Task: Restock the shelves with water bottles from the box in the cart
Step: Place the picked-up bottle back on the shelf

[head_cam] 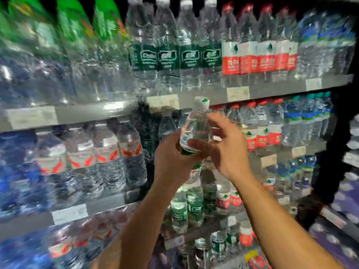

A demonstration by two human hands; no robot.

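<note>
While the shelves (194, 102) look nearly full, one water bottle (196, 125) is gripped by the left hand (174, 152); the right hand (223, 146), fingers spread, holds nothing.

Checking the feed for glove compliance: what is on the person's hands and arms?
Nothing worn shows. The left hand and right hand are bare, without gloves, rings or watch, and both forearms are uncovered down to the bottom of the frame, with no sleeve in view.
</note>
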